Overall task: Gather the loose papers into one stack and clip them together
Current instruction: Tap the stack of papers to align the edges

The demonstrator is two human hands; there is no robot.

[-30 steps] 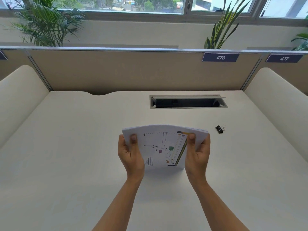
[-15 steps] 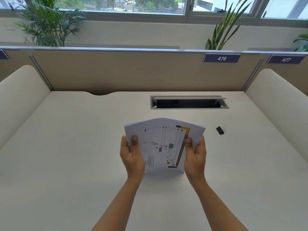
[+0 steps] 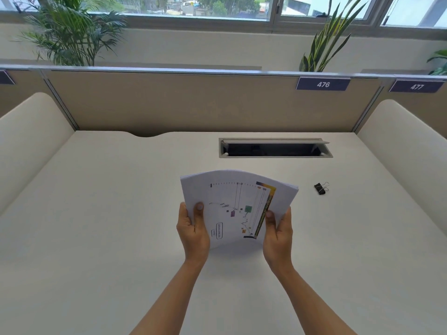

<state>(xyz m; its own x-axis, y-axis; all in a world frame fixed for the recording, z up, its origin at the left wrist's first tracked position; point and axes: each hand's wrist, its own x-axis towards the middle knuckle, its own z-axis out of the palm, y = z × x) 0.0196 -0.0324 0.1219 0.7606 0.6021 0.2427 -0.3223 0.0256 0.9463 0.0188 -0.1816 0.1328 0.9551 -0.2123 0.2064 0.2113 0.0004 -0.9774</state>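
Observation:
A stack of white papers [image 3: 232, 201], its top sheet printed with a coloured chart, stands upright on its lower edge on the desk, bowed outward at the top. My left hand [image 3: 193, 228] grips its left side with the thumb on the front sheet. My right hand [image 3: 277, 229] grips its right side the same way. A small black binder clip [image 3: 320, 189] lies on the desk to the right of the stack, apart from both hands.
The cream desk [image 3: 108, 213] has a recessed cable tray [image 3: 274, 148] with an open lid behind the papers. A tan partition [image 3: 193, 102] closes the back, and padded side panels [image 3: 26, 131] flank the desk.
The stack has risen taller in view and both hands have slid lower along its sides. The binder clip has not moved.

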